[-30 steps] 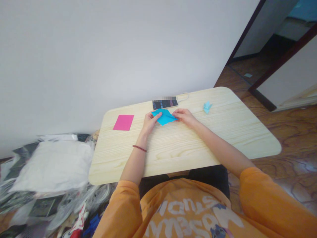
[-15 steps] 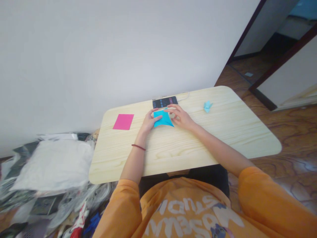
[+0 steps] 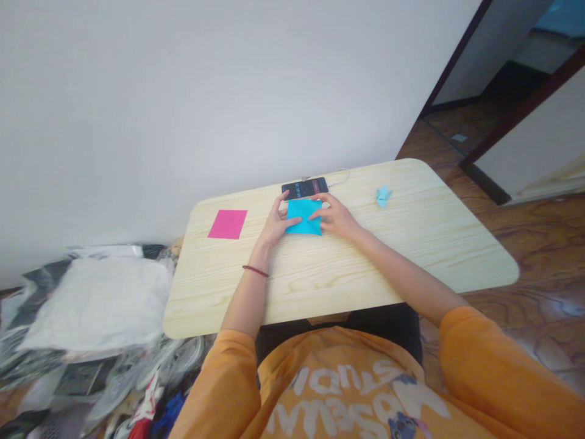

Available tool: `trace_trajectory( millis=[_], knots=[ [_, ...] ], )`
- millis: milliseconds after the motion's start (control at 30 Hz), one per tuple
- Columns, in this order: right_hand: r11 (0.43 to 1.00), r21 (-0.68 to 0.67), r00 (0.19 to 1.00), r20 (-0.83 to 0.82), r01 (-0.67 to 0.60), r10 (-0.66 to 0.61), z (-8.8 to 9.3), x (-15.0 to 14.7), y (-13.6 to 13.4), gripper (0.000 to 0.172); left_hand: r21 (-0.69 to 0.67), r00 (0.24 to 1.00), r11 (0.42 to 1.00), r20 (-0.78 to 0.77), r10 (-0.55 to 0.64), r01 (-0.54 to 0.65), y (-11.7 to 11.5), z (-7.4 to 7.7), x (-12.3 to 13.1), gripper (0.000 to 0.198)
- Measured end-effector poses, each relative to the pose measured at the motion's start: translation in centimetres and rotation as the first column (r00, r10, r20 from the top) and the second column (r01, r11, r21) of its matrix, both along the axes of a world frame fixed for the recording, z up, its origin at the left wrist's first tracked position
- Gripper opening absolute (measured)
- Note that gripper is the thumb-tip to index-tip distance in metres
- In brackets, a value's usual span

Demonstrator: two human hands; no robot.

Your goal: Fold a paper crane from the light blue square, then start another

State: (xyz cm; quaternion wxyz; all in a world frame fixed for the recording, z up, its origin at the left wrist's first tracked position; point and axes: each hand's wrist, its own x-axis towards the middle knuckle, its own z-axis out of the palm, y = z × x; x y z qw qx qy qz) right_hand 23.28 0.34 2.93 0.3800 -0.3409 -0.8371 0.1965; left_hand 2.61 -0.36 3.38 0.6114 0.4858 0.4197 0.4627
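Note:
A square of bright blue paper [image 3: 304, 227] lies between my hands near the far side of the table. My left hand [image 3: 275, 223] grips its left edge, thumb on top and the other fingers behind or beneath. At the right edge, my right hand [image 3: 337, 217] pinches the paper, with thumb and index finger over its face. The sheet looks nearly flat, with faint creases. Just beyond it lies a phone [image 3: 305, 188] with a lit screen showing digits.
A pink paper square [image 3: 228, 224] lies on the left of the light wooden table [image 3: 365, 274]. To the right sits a small folded light-blue paper piece [image 3: 382, 196]. A white cable [image 3: 339, 182] runs from the phone. Left of the table are a white cushion-like bundle [image 3: 105, 305] and plastic bags.
The blue paper's right side, drawn in and pointed at its corners before, now spreads into a flatter square. My right fingers have shifted onto its right edge.

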Motion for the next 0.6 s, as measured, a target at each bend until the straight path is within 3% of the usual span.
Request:
trace_trajectory(
  millis=[167,433,600],
  knots=[
    [1.0,0.005,0.999,0.037,0.004,-0.005,-0.28,0.1,0.45,0.03,0.06,0.999,0.997,-0.034,0.04,-0.038,-0.2,0.2,0.54,0.102],
    [0.999,0.013,0.998,0.058,-0.039,0.038,-0.05,0.26,0.39,0.029,0.061,0.998,0.998,-0.06,-0.007,0.011,-0.2,0.22,0.48,0.08],
    [0.999,-0.028,0.999,0.025,-0.034,0.034,-0.16,0.2,0.56,0.029,0.109,0.995,0.993,-0.094,-0.04,0.051,-0.42,0.49,0.47,0.088]
  ],
)
